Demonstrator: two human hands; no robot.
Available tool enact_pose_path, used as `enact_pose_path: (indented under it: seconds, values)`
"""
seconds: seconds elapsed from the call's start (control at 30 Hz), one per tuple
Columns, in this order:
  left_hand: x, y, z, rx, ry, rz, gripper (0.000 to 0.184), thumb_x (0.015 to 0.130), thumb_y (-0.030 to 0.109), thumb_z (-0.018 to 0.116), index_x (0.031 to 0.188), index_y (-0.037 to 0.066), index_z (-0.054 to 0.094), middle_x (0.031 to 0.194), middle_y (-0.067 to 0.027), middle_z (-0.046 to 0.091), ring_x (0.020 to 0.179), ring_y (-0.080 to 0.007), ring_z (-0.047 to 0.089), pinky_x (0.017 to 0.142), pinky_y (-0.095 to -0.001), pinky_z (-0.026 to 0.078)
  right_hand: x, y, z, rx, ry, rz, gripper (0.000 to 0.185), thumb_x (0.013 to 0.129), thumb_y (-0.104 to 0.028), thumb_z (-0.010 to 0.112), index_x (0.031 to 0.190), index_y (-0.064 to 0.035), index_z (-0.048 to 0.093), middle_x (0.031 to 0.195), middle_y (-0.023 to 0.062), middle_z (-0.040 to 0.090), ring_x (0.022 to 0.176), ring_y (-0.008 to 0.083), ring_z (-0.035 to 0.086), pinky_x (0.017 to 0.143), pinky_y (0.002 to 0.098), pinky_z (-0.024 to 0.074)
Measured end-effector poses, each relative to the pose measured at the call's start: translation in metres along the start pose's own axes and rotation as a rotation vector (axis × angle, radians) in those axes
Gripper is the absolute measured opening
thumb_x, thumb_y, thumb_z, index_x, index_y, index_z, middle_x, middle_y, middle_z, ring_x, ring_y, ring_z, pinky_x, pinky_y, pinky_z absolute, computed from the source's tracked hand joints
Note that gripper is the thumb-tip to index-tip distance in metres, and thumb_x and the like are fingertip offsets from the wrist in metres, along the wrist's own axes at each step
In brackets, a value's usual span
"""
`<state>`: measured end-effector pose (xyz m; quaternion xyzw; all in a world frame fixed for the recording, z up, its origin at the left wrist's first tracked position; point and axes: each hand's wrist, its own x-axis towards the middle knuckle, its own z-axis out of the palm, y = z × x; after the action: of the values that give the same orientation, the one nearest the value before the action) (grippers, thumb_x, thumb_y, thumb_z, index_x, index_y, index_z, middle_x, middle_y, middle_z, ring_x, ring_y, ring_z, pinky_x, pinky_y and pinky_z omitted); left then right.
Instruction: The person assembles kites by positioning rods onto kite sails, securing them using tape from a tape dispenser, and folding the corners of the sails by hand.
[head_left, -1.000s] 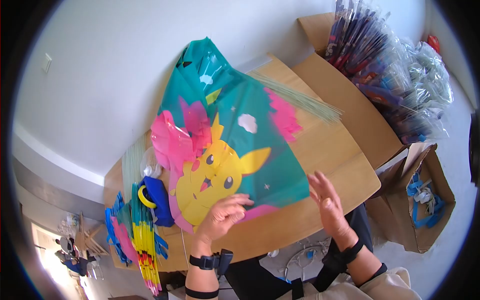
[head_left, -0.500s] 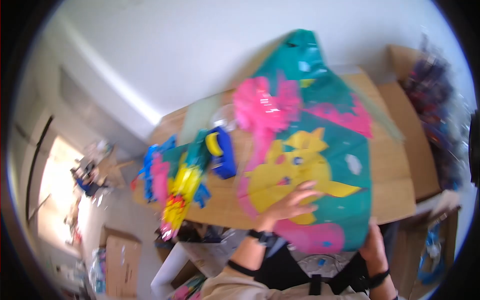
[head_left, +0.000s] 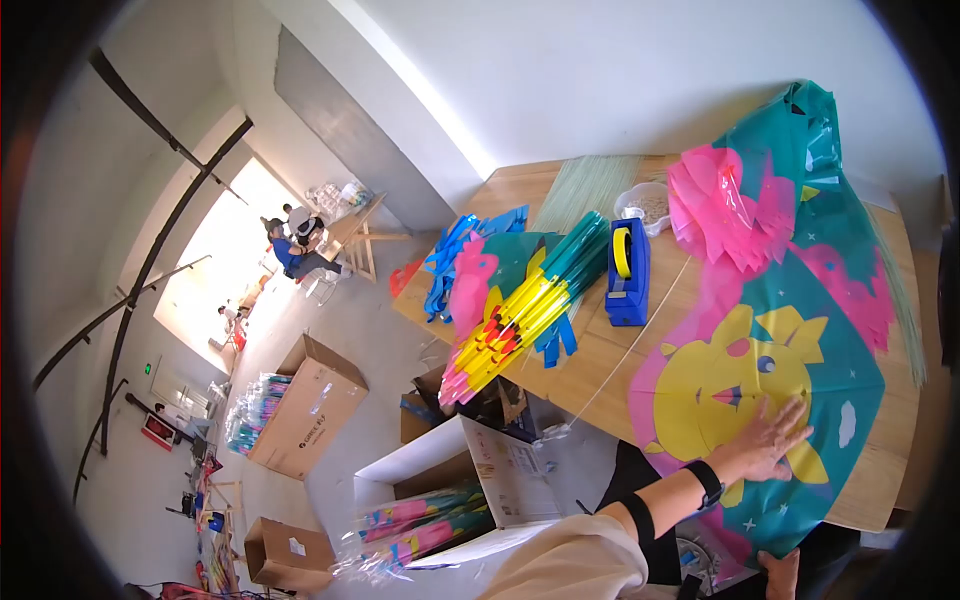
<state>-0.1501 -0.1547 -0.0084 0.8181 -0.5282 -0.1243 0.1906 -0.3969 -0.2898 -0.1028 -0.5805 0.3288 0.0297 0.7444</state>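
Note:
A large green and pink plastic kite (head_left: 855, 370) with a yellow cartoon figure is spread over the table, its bottom part hanging past the front edge. Flat on the yellow figure lies my left hand (head_left: 765, 443), fingers stretched out, holding nothing. At the lower edge of the kite, my right hand (head_left: 779, 574) pinches the sheet, partly cut off by the frame. Pink frilled pieces (head_left: 715, 205) of the same plastic lie on the upper left of the kite. Left of it stands a blue tape dispenser (head_left: 628, 290) with a yellow roll.
Rolled kites (head_left: 525, 315) lie in a bundle on the wooden table (head_left: 590, 385), beside blue strips (head_left: 470, 240). Thin pale rods (head_left: 585, 195) and a small tub (head_left: 645, 205) are behind. Cardboard boxes (head_left: 310, 415) stand on the floor. People (head_left: 295, 245) sit far left.
The view has swung left, so the table and kite appear farther right and more floor shows. My left hand still rests on the yellow figure, and my right hand is still at the lower edge.

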Motion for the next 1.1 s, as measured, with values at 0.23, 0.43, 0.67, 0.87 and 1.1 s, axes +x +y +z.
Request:
enact_pose_path:
  seconds: [0.23, 0.43, 0.67, 0.87, 1.1]
  values:
    - [-0.026, 0.022, 0.042, 0.029, 0.165, 0.203, 0.093, 0.064, 0.053, 0.074, 0.142, 0.019, 0.035, 0.154, -0.0135, 0.010, 0.143, -0.0271, 0.005, 0.114, -0.0545, -0.002, -0.004, 0.009, 0.006, -0.915, -0.101, -0.311, 0.027, 0.072, -0.017, 0.064, 0.095, -0.0046, 0.056, 0.081, 0.0091, 0.059, 0.073, 0.0240, 0.058, 0.065, 0.0366, 0.0476]
    - [-0.034, 0.032, 0.024, -0.023, 0.082, 0.160, 0.098, 0.063, 0.050, 0.077, 0.143, 0.018, 0.031, 0.153, -0.0152, 0.015, 0.143, -0.0284, 0.007, 0.114, -0.0547, 0.003, -0.021, -0.018, -0.010, -1.619, -0.262, -0.660, 0.032, 0.082, -0.040, 0.060, 0.089, -0.0087, 0.061, 0.069, 0.0130, 0.059, 0.064, 0.0312, 0.058, 0.054, 0.0417, 0.0484]
    - [-0.014, 0.036, 0.002, 0.105, -0.032, 0.216, 0.066, 0.074, 0.023, 0.072, 0.134, 0.012, 0.043, 0.136, -0.0172, 0.039, 0.128, -0.0378, 0.035, 0.101, -0.0599, 0.026, -0.018, -0.123, 0.048, -0.769, 0.428, -0.927, 0.027, 0.065, 0.002, 0.068, 0.089, 0.0008, 0.057, 0.099, 0.0161, 0.057, 0.090, 0.0357, 0.057, 0.076, 0.0422, 0.0491]
    - [0.069, 0.054, -0.027, 0.154, -0.058, 0.354, 0.058, 0.086, 0.022, 0.059, 0.137, 0.005, 0.038, 0.144, -0.0142, 0.034, 0.135, -0.0298, 0.029, 0.108, -0.0482, 0.026, 0.006, -0.100, 0.026, -1.032, 0.558, -0.811, 0.058, 0.068, -0.013, 0.069, 0.114, 0.0156, 0.048, 0.127, 0.0256, 0.043, 0.124, 0.0403, 0.039, 0.105, 0.0462, 0.0324]
    - [0.170, 0.055, 0.016, 0.160, -0.173, 0.540, 0.070, 0.094, 0.056, 0.029, 0.145, 0.009, 0.024, 0.151, -0.0128, 0.023, 0.139, -0.0294, 0.021, 0.113, -0.0479, 0.015, 0.029, -0.122, 0.009, -1.114, 0.552, -0.648, 0.087, 0.069, -0.042, 0.070, 0.128, 0.0139, 0.040, 0.140, 0.0286, 0.032, 0.135, 0.0398, 0.027, 0.112, 0.0476, 0.0193]
